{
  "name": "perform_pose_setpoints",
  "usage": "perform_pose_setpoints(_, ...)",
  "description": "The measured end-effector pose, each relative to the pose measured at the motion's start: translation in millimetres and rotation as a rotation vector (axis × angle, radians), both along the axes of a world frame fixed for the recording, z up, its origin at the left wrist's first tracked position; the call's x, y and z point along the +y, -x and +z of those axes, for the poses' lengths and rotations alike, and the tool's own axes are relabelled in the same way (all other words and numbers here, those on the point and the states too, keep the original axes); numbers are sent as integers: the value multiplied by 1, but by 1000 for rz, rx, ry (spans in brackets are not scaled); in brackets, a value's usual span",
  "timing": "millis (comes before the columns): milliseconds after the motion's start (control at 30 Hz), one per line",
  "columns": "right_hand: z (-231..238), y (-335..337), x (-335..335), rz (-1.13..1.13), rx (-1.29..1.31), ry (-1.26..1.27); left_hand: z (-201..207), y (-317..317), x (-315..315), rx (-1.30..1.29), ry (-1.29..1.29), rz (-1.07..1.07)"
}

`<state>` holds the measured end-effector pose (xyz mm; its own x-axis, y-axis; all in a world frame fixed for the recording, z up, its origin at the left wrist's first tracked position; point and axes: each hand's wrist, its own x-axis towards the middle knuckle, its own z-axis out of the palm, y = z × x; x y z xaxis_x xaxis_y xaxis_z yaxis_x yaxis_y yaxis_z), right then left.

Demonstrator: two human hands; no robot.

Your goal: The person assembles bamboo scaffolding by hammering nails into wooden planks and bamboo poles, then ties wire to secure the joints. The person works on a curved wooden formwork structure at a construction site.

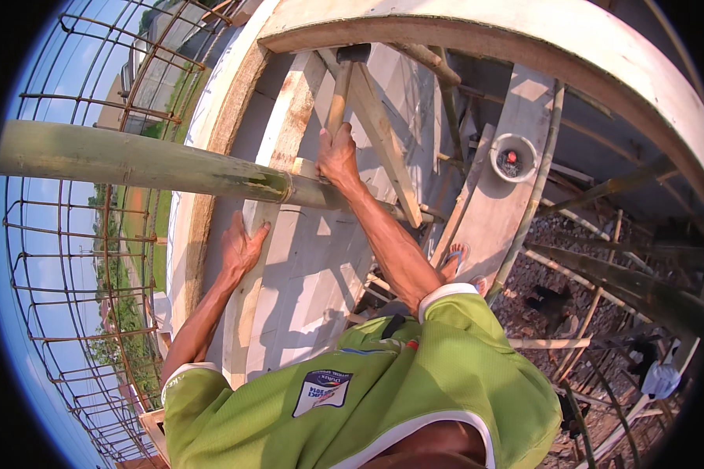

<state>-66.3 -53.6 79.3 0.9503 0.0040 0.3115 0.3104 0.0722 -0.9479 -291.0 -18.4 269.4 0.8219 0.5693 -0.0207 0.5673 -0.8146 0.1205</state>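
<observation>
My right hand (339, 156) is closed around the wooden handle of a hammer (340, 98), whose dark head points away from me near the upper timbers. My left hand (241, 246) is at the left edge of a pale timber beam (280, 144), its thumb over the face and its fingers partly hidden at the side. A thick green bamboo pole (149, 160) crosses over this beam and passes just below my right hand. Beside the hammer, a slanting wooden strut (383, 137) runs down toward the pole.
A pale bucket (514, 158) holding small dark pieces and a red item stands on a plank (489, 223), near my sandalled foot (455, 260). A curved wooden form (461, 35) arches overhead. Rebar mesh (78, 258) rises at left. Bamboo props (602, 277) stand above rubble at right.
</observation>
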Motion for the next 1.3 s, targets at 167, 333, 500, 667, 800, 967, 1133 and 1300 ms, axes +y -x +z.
perform_pose_setpoints(167,84,24,-79,273,445,-392,-12,27,10,-31,18,38)
perform_pose_setpoints(333,61,26,-99,508,460,-117,-11,29,12,-19,-5,57)
perform_pose_setpoints(500,-11,47,-213,376,357,256,-9,21,1,-19,-63,56)
perform_pose_setpoints(667,-119,129,-356,415,507,671,-11,40,-3,-517,51,-50)
perform_pose_setpoints(800,-183,208,-482,485,941,927,4,26,-66,-934,-519,-462)
perform_pose_setpoints(967,-224,294,-579,140,1227,940,28,-88,-240,-1245,32,-915)
perform_pose_setpoints(1133,-269,363,-620,-81,1331,825,112,-295,-284,-1041,84,-969)
perform_pose_setpoints(1300,-223,399,-589,-611,1457,159,80,-493,-280,-617,-183,-800)
